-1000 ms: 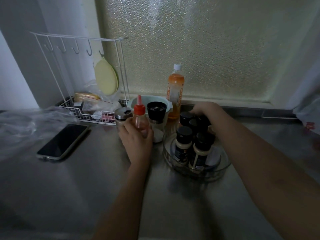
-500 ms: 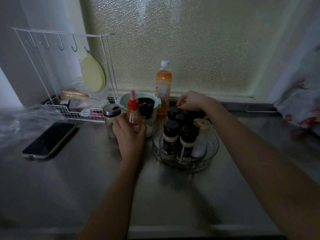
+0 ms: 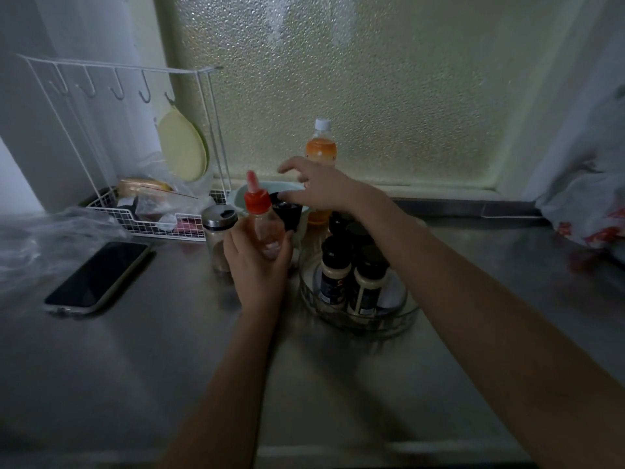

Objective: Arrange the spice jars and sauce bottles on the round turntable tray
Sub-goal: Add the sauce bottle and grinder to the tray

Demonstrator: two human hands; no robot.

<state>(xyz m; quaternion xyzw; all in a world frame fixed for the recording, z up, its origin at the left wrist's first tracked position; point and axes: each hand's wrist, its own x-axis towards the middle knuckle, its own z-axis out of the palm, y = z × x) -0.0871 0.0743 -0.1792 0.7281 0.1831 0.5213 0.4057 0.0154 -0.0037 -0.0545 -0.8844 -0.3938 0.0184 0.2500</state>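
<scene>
My left hand (image 3: 257,262) grips a small clear sauce bottle with a red nozzle cap (image 3: 262,220), held upright just left of the round clear turntable tray (image 3: 399,318). Several black-capped spice jars (image 3: 334,272) stand on the tray. My right hand (image 3: 319,189) hovers with spread fingers above a black-lidded jar (image 3: 287,211), in front of a tall orange bottle with a white cap (image 3: 320,148). A glass shaker with a metal lid (image 3: 219,231) stands on the counter beside my left hand.
A white wire rack (image 3: 135,218) with hooks, a yellow-green disc and packets stands at the back left. A phone (image 3: 96,277) lies on the steel counter at left by clear plastic wrap (image 3: 40,238). A pale green bowl (image 3: 247,194) sits behind the bottles. A plastic bag (image 3: 588,211) lies at right.
My right hand has left the jars on the tray and moved left and up, fingers spreading above the black-lidded jar. My left hand has lifted the red-capped bottle slightly.
</scene>
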